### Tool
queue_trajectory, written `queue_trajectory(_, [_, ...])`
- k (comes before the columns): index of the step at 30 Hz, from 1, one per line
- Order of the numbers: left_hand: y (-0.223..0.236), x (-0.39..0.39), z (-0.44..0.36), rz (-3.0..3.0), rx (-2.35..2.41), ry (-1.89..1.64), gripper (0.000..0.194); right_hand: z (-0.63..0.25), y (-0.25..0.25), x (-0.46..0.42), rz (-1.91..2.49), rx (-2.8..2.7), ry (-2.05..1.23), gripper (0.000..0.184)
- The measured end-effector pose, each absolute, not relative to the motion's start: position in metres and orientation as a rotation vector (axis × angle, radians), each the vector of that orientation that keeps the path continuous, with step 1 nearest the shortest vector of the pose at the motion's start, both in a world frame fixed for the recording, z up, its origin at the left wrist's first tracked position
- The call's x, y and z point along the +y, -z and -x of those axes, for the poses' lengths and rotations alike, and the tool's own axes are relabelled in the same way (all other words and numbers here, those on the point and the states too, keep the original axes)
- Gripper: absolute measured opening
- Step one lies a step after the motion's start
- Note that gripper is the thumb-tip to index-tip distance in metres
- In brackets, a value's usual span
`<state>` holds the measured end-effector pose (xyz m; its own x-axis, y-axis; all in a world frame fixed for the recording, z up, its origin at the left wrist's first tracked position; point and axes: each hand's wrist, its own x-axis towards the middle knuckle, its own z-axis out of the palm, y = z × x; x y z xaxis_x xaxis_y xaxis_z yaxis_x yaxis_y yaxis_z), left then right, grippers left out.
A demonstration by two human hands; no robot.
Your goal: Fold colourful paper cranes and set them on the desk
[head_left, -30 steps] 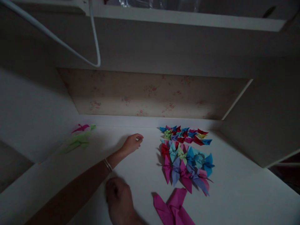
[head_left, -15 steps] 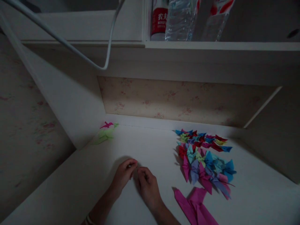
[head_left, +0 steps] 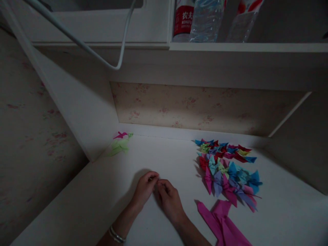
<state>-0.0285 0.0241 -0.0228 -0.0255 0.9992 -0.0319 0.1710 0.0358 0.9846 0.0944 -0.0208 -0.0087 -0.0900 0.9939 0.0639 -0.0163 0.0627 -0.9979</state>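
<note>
My left hand is closed in a pinch above the white desktop. Beside it, my right hand is curled too, and the fingertips of both meet or almost meet. Whatever lies between them is too small or too hidden to make out. To the right of my hands lies a large magenta folded-paper piece. Beyond it sits a cluster of colourful paper cranes, in blue, red, purple, pink and green. At the far left corner are a small magenta paper piece and a light green one.
A shelf overhangs the desk, holding a red-labelled bottle and clear plastic bottles. A bent white lamp arm or cable hangs at upper left. Side panels close off the desk left and right.
The view has shifted a little, so everything sits slightly further right and higher. My two hands have come closer together at the fingertips.
</note>
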Motion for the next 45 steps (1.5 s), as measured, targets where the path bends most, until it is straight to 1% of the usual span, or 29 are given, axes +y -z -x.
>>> queue_trajectory(15, [0.012,0.02,0.025,-1.17,1.304,-1.182,0.027,-0.096,0.013,-0.02,1.12,-1.357,-1.229,0.033])
queue_trajectory(23, [0.003,0.018,0.027,-1.139,1.415,-1.247,0.029,-0.096,0.016,-0.021,1.155,-1.36,-1.23,0.033])
queue_trajectory(27, [-0.001,0.017,0.027,-1.156,1.426,-1.225,0.028,-0.096,0.017,-0.02,1.159,-1.364,-1.222,0.034])
queue_trajectory(45, [0.001,0.018,0.027,-1.117,1.401,-1.255,0.026,-0.096,0.015,-0.021,1.174,-1.423,-1.207,0.033])
